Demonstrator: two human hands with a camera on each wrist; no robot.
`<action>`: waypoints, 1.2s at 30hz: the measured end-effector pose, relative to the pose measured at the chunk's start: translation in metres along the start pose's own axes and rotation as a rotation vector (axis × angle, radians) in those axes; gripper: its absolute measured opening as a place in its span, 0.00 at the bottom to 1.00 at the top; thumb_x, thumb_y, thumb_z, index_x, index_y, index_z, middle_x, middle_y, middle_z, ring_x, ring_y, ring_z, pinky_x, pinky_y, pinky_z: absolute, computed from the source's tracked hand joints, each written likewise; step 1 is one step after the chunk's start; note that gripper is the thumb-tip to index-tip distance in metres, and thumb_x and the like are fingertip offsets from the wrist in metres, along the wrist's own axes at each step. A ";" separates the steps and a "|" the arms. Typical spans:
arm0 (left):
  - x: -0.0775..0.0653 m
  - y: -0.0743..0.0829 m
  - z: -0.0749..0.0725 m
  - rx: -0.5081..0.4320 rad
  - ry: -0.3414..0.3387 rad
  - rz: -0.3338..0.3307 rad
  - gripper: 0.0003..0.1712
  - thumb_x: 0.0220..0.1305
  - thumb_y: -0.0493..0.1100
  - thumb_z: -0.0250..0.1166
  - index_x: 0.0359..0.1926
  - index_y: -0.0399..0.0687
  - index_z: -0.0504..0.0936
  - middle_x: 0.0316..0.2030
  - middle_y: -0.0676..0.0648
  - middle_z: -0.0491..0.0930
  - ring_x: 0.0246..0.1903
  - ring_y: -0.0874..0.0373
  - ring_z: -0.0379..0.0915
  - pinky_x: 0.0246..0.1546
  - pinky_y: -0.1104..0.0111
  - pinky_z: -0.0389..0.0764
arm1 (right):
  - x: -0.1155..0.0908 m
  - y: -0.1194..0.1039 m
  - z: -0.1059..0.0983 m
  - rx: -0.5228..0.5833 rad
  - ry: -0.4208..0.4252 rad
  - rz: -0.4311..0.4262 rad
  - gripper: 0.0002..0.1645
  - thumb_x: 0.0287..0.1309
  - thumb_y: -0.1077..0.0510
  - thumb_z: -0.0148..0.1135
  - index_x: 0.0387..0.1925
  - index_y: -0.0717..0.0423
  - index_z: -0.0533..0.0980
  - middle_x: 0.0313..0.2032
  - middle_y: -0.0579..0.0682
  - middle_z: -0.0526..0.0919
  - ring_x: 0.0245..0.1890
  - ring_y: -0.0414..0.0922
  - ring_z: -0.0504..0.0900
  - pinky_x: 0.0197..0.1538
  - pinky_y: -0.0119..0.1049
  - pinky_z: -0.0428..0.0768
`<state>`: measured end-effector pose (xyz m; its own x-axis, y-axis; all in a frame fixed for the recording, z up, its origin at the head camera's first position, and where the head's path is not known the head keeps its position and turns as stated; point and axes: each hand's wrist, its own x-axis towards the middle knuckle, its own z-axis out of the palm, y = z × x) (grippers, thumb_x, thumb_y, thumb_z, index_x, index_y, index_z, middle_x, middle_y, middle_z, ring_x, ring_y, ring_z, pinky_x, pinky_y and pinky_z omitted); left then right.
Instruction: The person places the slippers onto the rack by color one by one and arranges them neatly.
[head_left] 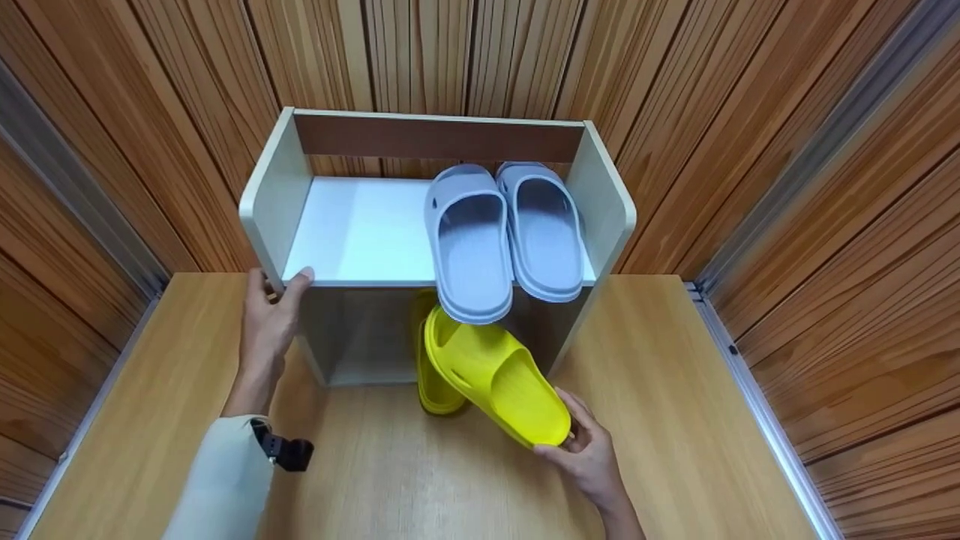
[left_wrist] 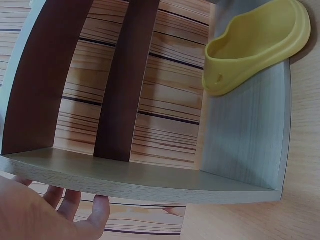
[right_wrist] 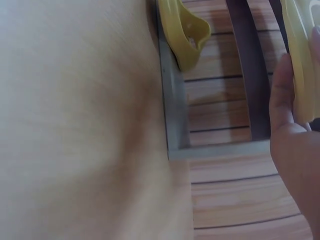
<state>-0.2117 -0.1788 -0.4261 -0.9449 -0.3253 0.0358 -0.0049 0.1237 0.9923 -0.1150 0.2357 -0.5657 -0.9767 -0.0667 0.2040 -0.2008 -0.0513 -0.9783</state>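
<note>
My right hand pinches the heel end of a yellow slipper, thumb on the near side. That slipper is tilted in front of the shoe rack, its toe toward the lower compartment. The other yellow slipper stands on the rack's bottom board, partly hidden behind it; the left wrist view shows it too. On the upper shelf, at the right, sits a pair of grey slippers, heels over the front edge. My left hand grips the rack's left side panel, its thumb at the front edge.
The rack stands on a wooden floor against a wood-plank wall. More plank walls rise at left and right, with metal rails along their bases. A dark wrist device is strapped at my left sleeve.
</note>
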 end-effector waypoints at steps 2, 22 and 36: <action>0.000 0.001 0.000 0.003 0.000 -0.001 0.42 0.71 0.58 0.60 0.77 0.47 0.54 0.73 0.38 0.56 0.67 0.41 0.54 0.66 0.41 0.61 | 0.002 0.002 0.005 -0.004 0.016 0.012 0.52 0.44 0.77 0.75 0.71 0.73 0.61 0.68 0.65 0.63 0.61 0.45 0.75 0.58 0.39 0.78; 0.000 0.003 -0.001 0.014 0.000 -0.017 0.41 0.71 0.58 0.60 0.75 0.46 0.55 0.73 0.38 0.57 0.67 0.43 0.54 0.66 0.43 0.61 | 0.012 0.013 0.073 -0.004 0.159 0.094 0.52 0.50 0.66 0.78 0.74 0.64 0.61 0.68 0.62 0.65 0.65 0.58 0.70 0.61 0.38 0.75; 0.001 0.002 -0.002 0.010 -0.008 -0.019 0.43 0.72 0.59 0.59 0.76 0.47 0.53 0.73 0.38 0.55 0.68 0.42 0.53 0.66 0.42 0.60 | 0.021 0.019 0.109 0.047 0.165 0.066 0.51 0.49 0.68 0.78 0.73 0.66 0.63 0.67 0.62 0.63 0.65 0.59 0.68 0.61 0.37 0.76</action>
<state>-0.2126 -0.1805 -0.4239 -0.9473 -0.3200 0.0164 -0.0257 0.1269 0.9916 -0.1307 0.1247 -0.5759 -0.9876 0.0930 0.1268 -0.1359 -0.0991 -0.9858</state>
